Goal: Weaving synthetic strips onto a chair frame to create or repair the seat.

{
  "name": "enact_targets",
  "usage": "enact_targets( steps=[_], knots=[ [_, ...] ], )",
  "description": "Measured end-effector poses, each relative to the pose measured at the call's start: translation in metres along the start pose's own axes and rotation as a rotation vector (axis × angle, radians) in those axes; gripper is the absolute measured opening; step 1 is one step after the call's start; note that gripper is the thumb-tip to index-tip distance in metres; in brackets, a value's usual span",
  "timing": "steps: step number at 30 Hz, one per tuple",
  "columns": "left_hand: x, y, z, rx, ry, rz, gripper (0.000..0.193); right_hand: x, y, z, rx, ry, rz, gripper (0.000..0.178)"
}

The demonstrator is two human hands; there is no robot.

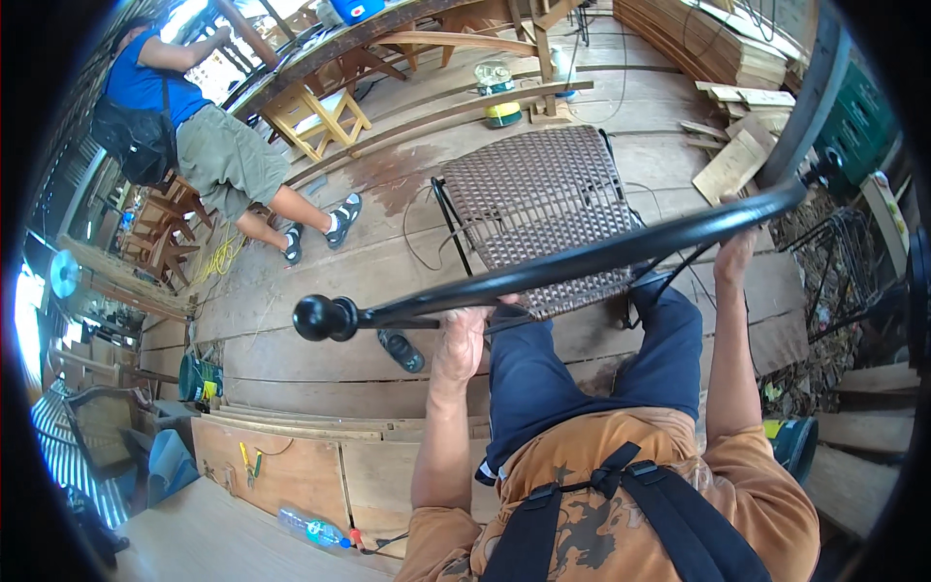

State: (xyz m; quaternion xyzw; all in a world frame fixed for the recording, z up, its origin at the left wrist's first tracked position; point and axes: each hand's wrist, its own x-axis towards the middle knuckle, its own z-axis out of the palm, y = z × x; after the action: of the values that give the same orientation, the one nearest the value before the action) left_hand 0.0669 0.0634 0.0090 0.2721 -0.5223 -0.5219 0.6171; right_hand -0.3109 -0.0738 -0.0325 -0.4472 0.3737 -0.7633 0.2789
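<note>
Two hands hold one black bar (582, 254), a smooth, glossy curve on a chair, with a round ball (317, 318) at its left end. The left hand (462, 335) has its grip closed round the bar's left part from beneath; the right hand (737, 254) has its grip closed round the right part, most of its fingers hidden behind the bar. The chair's panel (543, 194), flat brown strips woven in an open lattice, lies just beyond the bar, in front of the person's knees; where its thin dark legs meet the floor (320, 330) is hard to make out. The floor is worn wooden boards. Far left, a person (179, 107) in a blue shirt stands at a worktop (339, 41), the face hidden; a yellow wooden stool (315, 114) stands beside it. Far right lies a stack of planks (693, 41), cut off by the round rim. Near left are yellow-and-green pliers (251, 466) and a clear plastic bottle (312, 528), its label too blurred to read.
</note>
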Motion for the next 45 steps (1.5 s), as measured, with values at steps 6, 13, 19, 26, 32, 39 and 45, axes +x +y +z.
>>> enact_targets(
  steps=[6, 13, 19, 26, 32, 39, 45],
  knots=[
    [-0.013, 0.039, -0.028, 0.555, -0.412, -0.301, 0.076, 0.000, -0.015, 0.016, -0.065, -0.018, -0.007, 0.081],
    [-0.031, 0.008, -0.158, 0.734, -0.271, -0.369, 0.024, 0.007, -0.012, 0.006, -0.069, 0.082, 0.008, 0.082],
    [0.087, -0.078, -0.170, 1.145, 0.267, -0.147, 0.044, 0.000, -0.015, 0.027, -0.119, 0.142, 0.005, 0.084],
    [0.066, -0.080, -0.206, 1.366, 0.044, -0.451, 0.038, 0.001, -0.019, 0.028, -0.093, 0.130, 0.050, 0.082],
    [-0.172, 0.177, -0.511, 2.106, 0.613, -0.457, 0.027, -0.005, -0.024, 0.031, -0.105, 0.139, 0.066, 0.079],
    [-0.133, 0.090, -0.460, 2.198, 0.272, -0.894, 0.030, -0.006, -0.016, 0.021, -0.044, 0.216, 0.078, 0.064],
    [0.071, -0.088, -0.196, 1.388, 0.084, -0.237, 0.047, -0.007, -0.005, 0.023, -0.070, 0.103, 0.007, 0.075]
  ],
)
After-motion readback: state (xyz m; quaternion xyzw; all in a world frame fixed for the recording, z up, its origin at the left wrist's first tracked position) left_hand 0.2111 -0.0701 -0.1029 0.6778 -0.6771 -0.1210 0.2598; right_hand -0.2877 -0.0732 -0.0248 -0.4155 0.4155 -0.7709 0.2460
